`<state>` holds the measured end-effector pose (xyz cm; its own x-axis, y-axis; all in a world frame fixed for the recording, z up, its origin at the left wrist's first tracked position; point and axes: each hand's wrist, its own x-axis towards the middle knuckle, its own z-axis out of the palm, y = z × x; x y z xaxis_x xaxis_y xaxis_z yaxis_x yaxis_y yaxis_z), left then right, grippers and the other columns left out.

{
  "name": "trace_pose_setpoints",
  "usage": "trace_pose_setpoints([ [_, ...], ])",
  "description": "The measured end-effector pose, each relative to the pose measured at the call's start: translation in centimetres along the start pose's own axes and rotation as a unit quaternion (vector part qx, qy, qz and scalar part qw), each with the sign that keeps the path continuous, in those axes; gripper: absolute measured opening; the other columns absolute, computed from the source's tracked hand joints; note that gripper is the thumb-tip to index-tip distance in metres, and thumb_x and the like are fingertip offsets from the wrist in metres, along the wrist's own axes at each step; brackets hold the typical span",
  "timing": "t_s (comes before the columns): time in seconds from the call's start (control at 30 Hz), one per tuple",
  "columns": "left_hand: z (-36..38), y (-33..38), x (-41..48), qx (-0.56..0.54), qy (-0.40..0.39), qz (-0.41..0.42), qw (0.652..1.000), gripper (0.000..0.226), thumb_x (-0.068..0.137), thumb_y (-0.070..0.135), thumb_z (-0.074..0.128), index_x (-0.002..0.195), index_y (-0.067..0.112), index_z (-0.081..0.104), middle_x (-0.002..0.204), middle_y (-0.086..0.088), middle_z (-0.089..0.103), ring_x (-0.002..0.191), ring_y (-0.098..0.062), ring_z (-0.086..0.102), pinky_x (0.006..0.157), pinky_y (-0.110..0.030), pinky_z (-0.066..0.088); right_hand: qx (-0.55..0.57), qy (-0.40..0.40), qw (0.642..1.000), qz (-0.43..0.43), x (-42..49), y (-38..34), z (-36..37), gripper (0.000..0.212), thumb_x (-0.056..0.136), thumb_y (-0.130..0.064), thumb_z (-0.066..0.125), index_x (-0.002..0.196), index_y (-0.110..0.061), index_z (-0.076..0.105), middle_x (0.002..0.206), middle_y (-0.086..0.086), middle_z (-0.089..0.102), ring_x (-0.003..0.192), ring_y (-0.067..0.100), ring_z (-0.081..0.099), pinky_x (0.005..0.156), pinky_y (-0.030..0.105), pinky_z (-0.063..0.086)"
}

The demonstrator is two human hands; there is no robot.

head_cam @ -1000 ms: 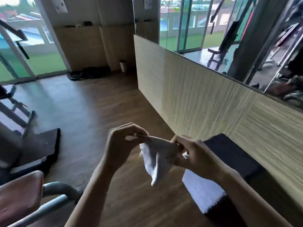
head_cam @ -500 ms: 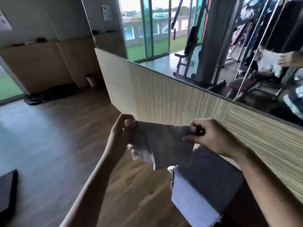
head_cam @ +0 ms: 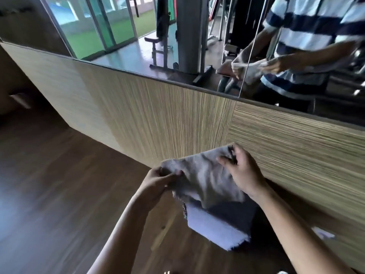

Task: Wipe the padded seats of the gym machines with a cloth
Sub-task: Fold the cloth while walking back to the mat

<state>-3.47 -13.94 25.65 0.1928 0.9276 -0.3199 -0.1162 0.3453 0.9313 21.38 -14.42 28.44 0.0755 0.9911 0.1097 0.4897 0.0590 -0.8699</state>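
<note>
Cloth (head_cam: 203, 180) has tilted (right higher), pinched in left hand (head_cam: 158, 182) and right hand (head_cam: 244, 172) fingers.

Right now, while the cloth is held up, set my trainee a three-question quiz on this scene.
1. True or false: only the left hand holds the cloth.
2. Above the wood panel runs: A a mirror, B a shelf, C a curtain.
3. Which hand holds the cloth's higher corner?

Key: 1 false, both hands grip it. 2 A. 3 the right hand.
</note>
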Motion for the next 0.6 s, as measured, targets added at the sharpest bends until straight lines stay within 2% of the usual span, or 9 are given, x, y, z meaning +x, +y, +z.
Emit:
trace_pose_setpoints([
  [0.1, -1.5, 0.4, 2.6, 0.045, -0.035, 0.04, 0.998, 0.016, 0.088, -0.003, 0.069, 0.103, -0.003, 0.07, 0.09, -0.013, 0.076, 0.082, -0.02, 0.072, 0.07, -0.027, 0.059, 0.002, 0.008, 0.998, 0.066, 0.5, 2.1, 0.2, 0.018, 0.092, -0.022, 0.072, 0.091, -0.01, 0.058, 0.087, 0.01, 0.067, 0.084, 0.025, 0.063, 0.079, 0.034, 0.048],
  [0.17, -2.3, 1.0, 4.8, 0.095, -0.08, 0.07, 0.99, 0.023, 0.087, -0.005, 0.069, 0.109, -0.003, 0.07, 0.096, -0.014, 0.075, 0.087, -0.019, 0.071, 0.074, -0.026, 0.058, 0.033, 0.019, 0.992, 0.117, 0.4, 4.0, 0.6, 0.014, 0.093, -0.024, 0.071, 0.097, -0.013, 0.063, 0.095, 0.009, 0.071, 0.094, 0.028, 0.067, 0.09, 0.047, 0.052],
  [0.23, -2.7, 1.3, 7.0, 0.123, -0.131, 0.082, 0.98, 0.026, 0.087, -0.005, 0.07, 0.113, -0.004, 0.069, 0.102, -0.016, 0.073, 0.091, -0.018, 0.07, 0.078, -0.027, 0.057, 0.053, 0.055, 0.986, 0.146, 0.2, 5.5, 1.3, 0.015, 0.093, -0.028, 0.071, 0.1, -0.016, 0.065, 0.099, 0.005, 0.073, 0.098, 0.026, 0.069, 0.094, 0.055, 0.051],
  [0.33, -2.4, 0.3, 10.3, 0.126, -0.154, 0.065, 0.978, 0.026, 0.09, 0.003, 0.071, 0.116, -0.001, 0.068, 0.106, -0.016, 0.074, 0.094, -0.019, 0.071, 0.077, -0.026, 0.056, 0.113, 0.128, 0.97, 0.172, -0.1, 7.3, 2.7, 0.009, 0.096, -0.031, 0.067, 0.101, -0.024, 0.066, 0.103, 0.0, 0.073, 0.103, 0.021, 0.068, 0.098, 0.052, 0.051],
  [0.4, -1.8, -1.7, 12.4, 0.129, -0.144, 0.051, 0.98, 0.023, 0.092, 0.007, 0.069, 0.114, -0.001, 0.067, 0.103, -0.016, 0.075, 0.092, -0.019, 0.071, 0.075, -0.025, 0.055, 0.126, 0.148, 0.963, 0.186, -0.4, 8.6, 3.7, 0.005, 0.099, -0.031, 0.062, 0.104, -0.029, 0.063, 0.106, -0.004, 0.07, 0.109, 0.019, 0.065, 0.1, 0.043, 0.05],
  [0.47, -1.0, -4.1, 14.2, 0.172, -0.136, 0.044, 0.975, 0.014, 0.095, 0.007, 0.066, 0.109, 0.005, 0.066, 0.099, -0.015, 0.073, 0.088, -0.021, 0.069, 0.071, -0.03, 0.056, 0.115, 0.148, 0.96, 0.208, -1.0, 10.8, 4.7, 0.008, 0.103, -0.026, 0.055, 0.11, -0.026, 0.057, 0.108, -0.003, 0.066, 0.109, 0.022, 0.062, 0.09, 0.031, 0.046],
  [0.53, -0.2, -6.7, 16.0, 0.253, -0.139, 0.041, 0.956, 0.009, 0.097, 0.007, 0.062, 0.095, 0.016, 0.061, 0.084, -0.005, 0.068, 0.075, -0.017, 0.062, 0.059, -0.03, 0.05, 0.073, 0.152, 0.959, 0.227, -1.6, 13.1, 5.4, 0.011, 0.105, -0.022, 0.051, 0.11, -0.014, 0.055, 0.107, 0.012, 0.064, 0.101, 0.029, 0.06, 0.078, 0.031, 0.043],
  [0.6, 0.7, -9.0, 17.7, 0.32, -0.147, 0.023, 0.936, 0.016, 0.098, 0.007, 0.059, 0.089, 0.019, 0.051, 0.075, 0.001, 0.057, 0.065, -0.013, 0.052, 0.051, -0.027, 0.043, 0.052, 0.142, 0.956, 0.251, -2.1, 15.7, 5.6, 0.008, 0.105, -0.019, 0.05, 0.105, -0.012, 0.053, 0.101, 0.015, 0.061, 0.087, 0.028, 0.058, 0.072, 0.034, 0.042],
])
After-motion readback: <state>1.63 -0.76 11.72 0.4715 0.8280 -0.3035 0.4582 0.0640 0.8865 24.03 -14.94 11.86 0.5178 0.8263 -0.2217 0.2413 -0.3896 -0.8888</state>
